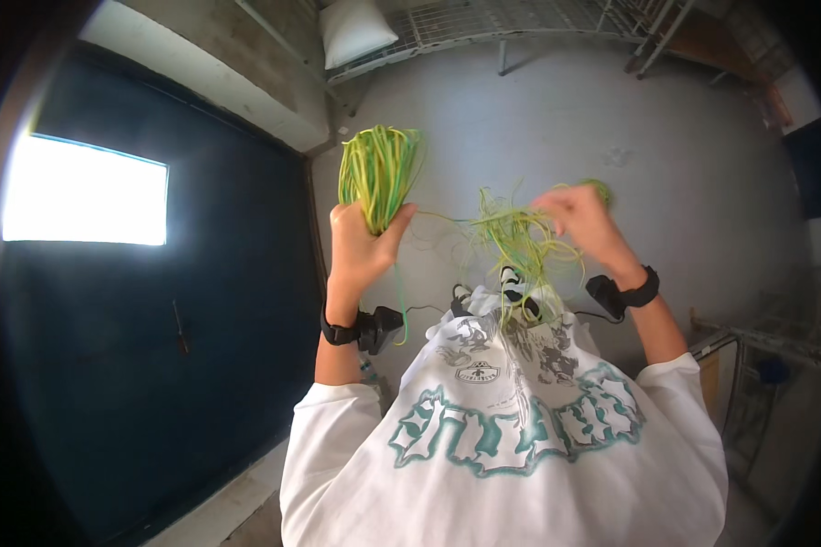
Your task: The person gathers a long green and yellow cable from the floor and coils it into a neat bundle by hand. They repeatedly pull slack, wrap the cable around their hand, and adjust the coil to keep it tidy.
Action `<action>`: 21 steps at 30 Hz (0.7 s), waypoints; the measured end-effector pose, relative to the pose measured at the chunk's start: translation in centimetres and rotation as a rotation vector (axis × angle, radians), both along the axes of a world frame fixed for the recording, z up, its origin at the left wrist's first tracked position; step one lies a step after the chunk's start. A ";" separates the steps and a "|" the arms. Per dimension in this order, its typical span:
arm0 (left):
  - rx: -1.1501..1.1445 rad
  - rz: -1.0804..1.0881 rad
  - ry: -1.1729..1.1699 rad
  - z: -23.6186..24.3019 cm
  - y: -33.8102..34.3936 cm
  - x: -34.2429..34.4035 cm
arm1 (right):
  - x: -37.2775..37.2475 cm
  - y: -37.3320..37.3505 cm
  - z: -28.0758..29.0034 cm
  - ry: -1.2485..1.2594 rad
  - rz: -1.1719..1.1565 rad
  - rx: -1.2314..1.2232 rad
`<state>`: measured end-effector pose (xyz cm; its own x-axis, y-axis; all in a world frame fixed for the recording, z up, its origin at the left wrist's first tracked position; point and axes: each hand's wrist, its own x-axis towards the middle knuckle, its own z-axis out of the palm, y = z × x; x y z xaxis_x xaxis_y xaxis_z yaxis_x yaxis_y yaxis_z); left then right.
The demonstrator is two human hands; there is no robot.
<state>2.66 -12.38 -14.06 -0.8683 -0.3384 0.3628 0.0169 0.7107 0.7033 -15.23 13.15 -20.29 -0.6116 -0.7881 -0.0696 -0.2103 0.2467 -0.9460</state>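
Note:
My left hand [367, 244] is closed around the lower part of a thick looped bundle of yellow-green wire [379, 169], held upright. A loose end hangs from the bundle down past my left wrist. One strand stretches rightward from it to a loose tangle of the same wire [517, 232] in front of my shirt. At the tangle's upper right, my right hand [579, 219] has its fingers bent together on the strands; the fingertips are slightly blurred. A small green clump of wire [598, 190] shows behind my right hand, and I cannot tell whether it joins the tangle.
Black strapped devices sit on both my wrists [341, 332]. To the left is a dark door [109, 328] with a bright window pane [87, 190]. Far ahead stands a metal bed frame [465, 35] with a white pillow [356, 32]. A metal-framed piece [775, 351] stands at right.

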 end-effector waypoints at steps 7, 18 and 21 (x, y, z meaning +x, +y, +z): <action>-0.001 0.014 -0.018 -1.2 -0.2 1.2 | -9.2 7.2 -0.6 -0.641 -0.598 -0.571; 0.177 0.012 0.038 0.1 3.5 -1.7 | -4.6 2.1 1.0 -0.294 -0.284 -0.205; 0.134 -0.018 -0.020 0.1 4.2 -2.1 | -1.4 -0.1 -0.4 -0.091 -0.367 -0.216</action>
<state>0.57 -8.20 -13.95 -0.8814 -0.3667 0.2979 0.0141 0.6099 0.7923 -16.63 13.03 -20.72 -0.8529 -0.5221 0.0060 -0.0585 0.0842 -0.9947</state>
